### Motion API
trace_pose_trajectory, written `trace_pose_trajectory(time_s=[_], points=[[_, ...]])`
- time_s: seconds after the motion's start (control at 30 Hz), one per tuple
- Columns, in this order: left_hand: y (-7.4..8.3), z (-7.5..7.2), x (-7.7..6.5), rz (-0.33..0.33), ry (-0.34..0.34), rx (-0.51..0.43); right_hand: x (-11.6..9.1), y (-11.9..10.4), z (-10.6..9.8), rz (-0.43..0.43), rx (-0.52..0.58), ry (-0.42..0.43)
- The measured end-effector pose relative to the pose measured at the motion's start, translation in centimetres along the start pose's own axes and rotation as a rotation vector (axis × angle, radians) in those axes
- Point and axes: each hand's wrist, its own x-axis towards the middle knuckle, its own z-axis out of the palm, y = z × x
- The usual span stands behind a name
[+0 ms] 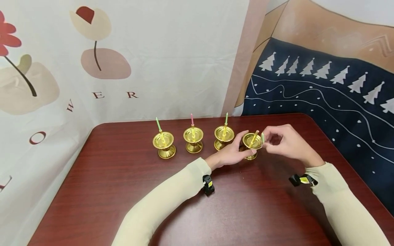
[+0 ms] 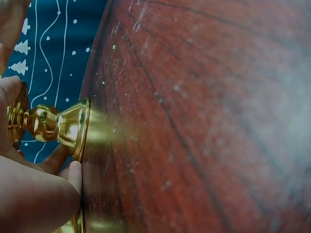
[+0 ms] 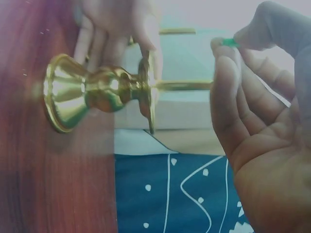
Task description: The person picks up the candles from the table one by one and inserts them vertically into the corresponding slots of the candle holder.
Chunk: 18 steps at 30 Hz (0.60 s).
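A brass candle holder point(image 1: 251, 140) stands upright at the right end of a row, a bare gold tube rising from its dish. My left hand point(image 1: 231, 152) holds it, thumb in front and fingers behind; the left wrist view shows the fingers close about its stem and base point(image 2: 73, 128). Beside the dish, my right hand point(image 1: 286, 143) pinches a small green candle point(image 1: 262, 137) between thumb and forefinger. In the right wrist view only a bit of the green candle point(image 3: 229, 42) shows past the fingertips, apart from the gold tube point(image 3: 184, 85).
Three more brass holders stand in line to the left: one with a green candle point(image 1: 158, 123), one with a pink candle point(image 1: 192, 119), one with a green candle point(image 1: 226, 118). The dark red table point(image 1: 215, 212) ends just behind them at a printed cloth point(image 1: 184, 68).
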Motion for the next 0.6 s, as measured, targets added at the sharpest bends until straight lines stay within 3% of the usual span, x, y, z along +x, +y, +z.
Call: trace_pose_trajectory(time_s=[0.33,0.6], points=[[0.2,0.0,-0.2,-0.040,0.006,-0.013,1.7,1.2,-0.3,0.120,0.051,0.204],[0.0,-0.1,-0.1,-0.053,-0.009,-0.014,2.3,1.4,0.2,0.139,0.095,0.221]])
